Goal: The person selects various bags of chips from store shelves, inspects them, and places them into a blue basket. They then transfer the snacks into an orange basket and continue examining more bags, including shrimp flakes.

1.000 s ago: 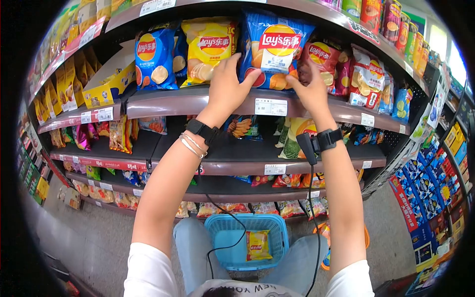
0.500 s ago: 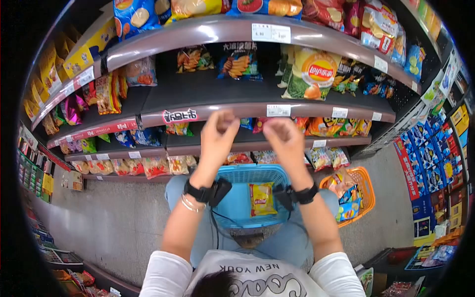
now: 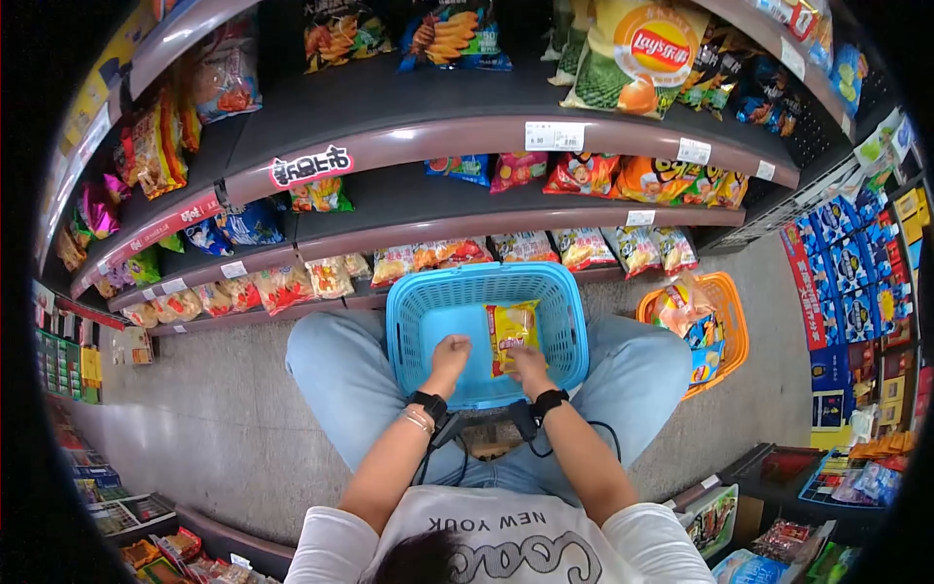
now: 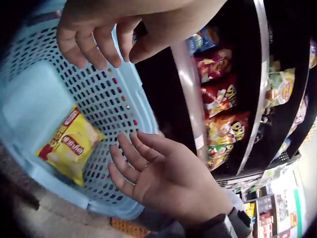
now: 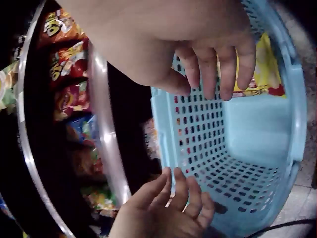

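Both hands are over a light blue plastic basket (image 3: 409, 292) between the person's knees. The left hand (image 3: 449, 358) hangs over the basket's left half with fingers loosely curled and nothing held. Over the yellow chip bag (image 3: 512, 326), overlapping its lower edge in the head view, is the right hand (image 3: 527, 365), likewise empty. In the left wrist view the right hand (image 4: 163, 178) shows relaxed, bent fingers beside the basket wall. From the right wrist, the left hand (image 5: 168, 210) appears with fingers spread. The yellow bag (image 4: 73, 146) lies flat on the basket floor.
An orange basket (image 3: 735, 331) with several snack bags stands on the floor by the right knee. Ahead are curved shelves (image 3: 389, 141) of snack bags, including a large green Lay's bag (image 3: 637, 58). Stacked blue goods (image 3: 846, 253) stand at the right.
Both hands have left the blue Lay's bag on the upper shelf and come down and back to the blue basket, holding nothing. The head view has tilted downward.
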